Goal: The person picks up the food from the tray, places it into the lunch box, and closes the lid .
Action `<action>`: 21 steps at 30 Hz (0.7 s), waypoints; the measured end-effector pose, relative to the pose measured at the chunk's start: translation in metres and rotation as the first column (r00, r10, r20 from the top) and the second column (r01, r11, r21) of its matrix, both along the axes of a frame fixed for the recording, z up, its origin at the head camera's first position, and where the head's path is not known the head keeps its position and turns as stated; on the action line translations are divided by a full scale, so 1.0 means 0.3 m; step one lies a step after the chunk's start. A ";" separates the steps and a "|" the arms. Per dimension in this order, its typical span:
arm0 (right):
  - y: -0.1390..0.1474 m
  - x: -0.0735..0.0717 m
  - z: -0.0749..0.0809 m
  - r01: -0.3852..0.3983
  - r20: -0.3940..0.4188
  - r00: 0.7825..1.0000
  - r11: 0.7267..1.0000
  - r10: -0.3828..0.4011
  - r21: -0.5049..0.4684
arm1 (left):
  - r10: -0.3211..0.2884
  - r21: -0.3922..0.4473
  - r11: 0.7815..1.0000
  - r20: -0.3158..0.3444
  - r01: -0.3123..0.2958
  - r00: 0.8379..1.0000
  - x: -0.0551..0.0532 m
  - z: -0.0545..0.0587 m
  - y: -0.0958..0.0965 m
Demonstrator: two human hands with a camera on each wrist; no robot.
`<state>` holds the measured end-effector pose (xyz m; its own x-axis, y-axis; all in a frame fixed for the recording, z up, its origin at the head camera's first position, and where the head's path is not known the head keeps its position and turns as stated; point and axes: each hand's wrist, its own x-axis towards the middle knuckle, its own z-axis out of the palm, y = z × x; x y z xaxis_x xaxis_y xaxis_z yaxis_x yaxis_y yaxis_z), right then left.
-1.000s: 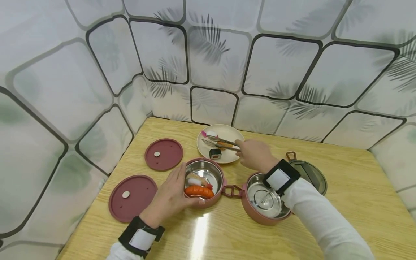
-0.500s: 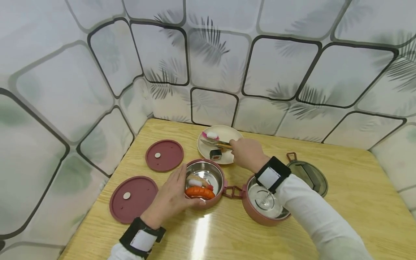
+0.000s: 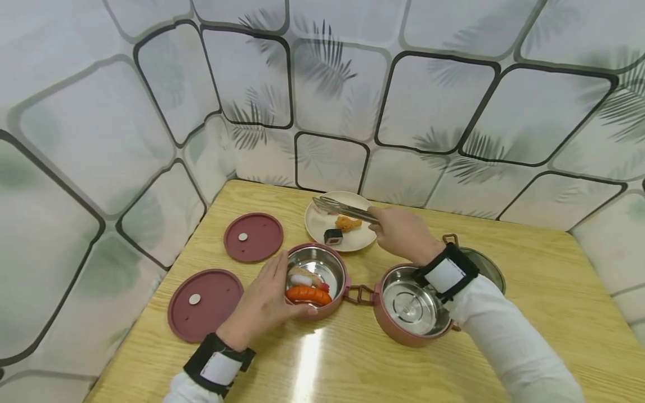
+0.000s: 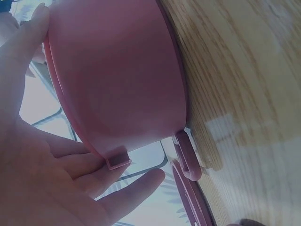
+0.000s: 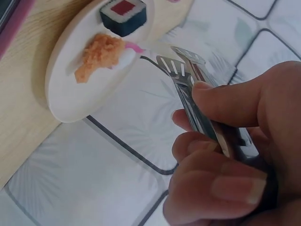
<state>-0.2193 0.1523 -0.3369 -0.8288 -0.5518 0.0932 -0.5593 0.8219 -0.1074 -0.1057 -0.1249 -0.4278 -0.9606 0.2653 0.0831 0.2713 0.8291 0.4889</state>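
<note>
Right hand (image 3: 400, 232): fingers and thumb wrapped on the tongs (image 3: 347, 210), grasping them. The 2 tips are close together and raised over the far side of the plate (image 3: 356, 238); head view shows them overlapping a pink-and-white piece (image 5: 124, 58), contact cannot be told. Right wrist view shows the tips apart from the drumstick (image 3: 346, 224).

Left hand (image 3: 264, 299): grasping the left pot (image 3: 330, 312) at its left side, thumb on the near side, fingers along the left and far side.

Plate contents: drumstick near the middle, sushi roll (image 3: 333, 237) at the near edge, pink-and-white piece behind the drumstick.

Left pot contents: orange-red sausage (image 3: 308, 295) on the near side; beside it a tan-and-white piece (image 3: 304, 279), red at its right end.

Right pot (image 3: 390, 324): steel interior, standing right of the left pot. A handle of each faces the other in the gap; cannot tell if the 2 handles touch.

Surroundings: 2 maroon lids, small lid (image 3: 262, 235) and large lid (image 3: 216, 302), lie flat at left, each with a pale disc. Glass lid (image 3: 489, 268) lies behind the right pot, partly hidden by the right arm. All on a wooden table (image 3: 564, 280); patterned wall (image 3: 332, 84) behind.
</note>
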 end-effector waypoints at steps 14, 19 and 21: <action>0.102 0.140 0.141 -0.123 0.001 0.992 0.987 0.124 -0.103 | -0.004 0.005 1.000 -0.013 0.004 1.000 -0.006 -0.002 0.004; 0.106 0.205 0.160 -0.152 0.029 0.988 0.987 0.154 -0.053 | -0.007 0.017 1.000 -0.021 0.008 1.000 -0.005 0.000 0.005; 0.104 0.227 0.160 -0.159 0.062 0.985 0.987 0.160 -0.030 | -0.015 0.026 1.000 -0.033 0.016 0.999 -0.003 -0.002 0.005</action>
<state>-0.1513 0.1835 -0.2889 -0.7351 -0.6755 0.0578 -0.6743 0.7195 -0.1664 -0.1065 -0.1233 -0.4285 -0.9531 0.2773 0.1216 0.3001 0.8116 0.5012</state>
